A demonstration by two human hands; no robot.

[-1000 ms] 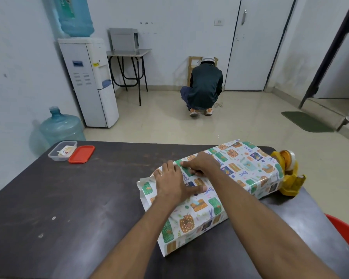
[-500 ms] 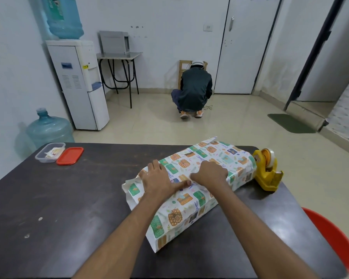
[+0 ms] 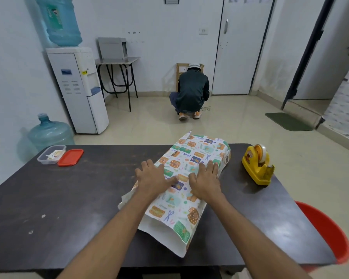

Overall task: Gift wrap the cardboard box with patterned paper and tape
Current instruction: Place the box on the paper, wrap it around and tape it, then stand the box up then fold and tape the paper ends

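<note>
Wrapped cardboard box [image 3: 189, 178] lies lengthwise near the middle of the dark table [image 3: 69, 198], far end reaching the table's far edge, patterned paper [image 3: 169, 214] folded over its top. Left hand [image 3: 152, 179] and right hand [image 3: 205, 181] both press flat on the top face, palms down, fingers spread; neither hand closes around anything, they only pin the paper. Tape dispenser [image 3: 257, 168] stands to the right of the box, apart from it, untouched. Near paper end overhangs past the box and is open, unfolded; far end also shows loose flaps. Whether the top seam already carries tape cannot be read from this view; the hands cover it. Risks, as judged: if the seam is untaped, lifting the right hand to reach the dispenser leaves one hand holding the overlap, and the paper may spring back or slip skew. Pressing unevenly could crease the top or let the box slide inside the sleeve, leaving unequal overhang at the two ends. The long near overhang may tear or fold bulky. A clear container [image 3: 50, 157] with red lid [image 3: 70, 157] sits at the far left, out of the way.
</note>
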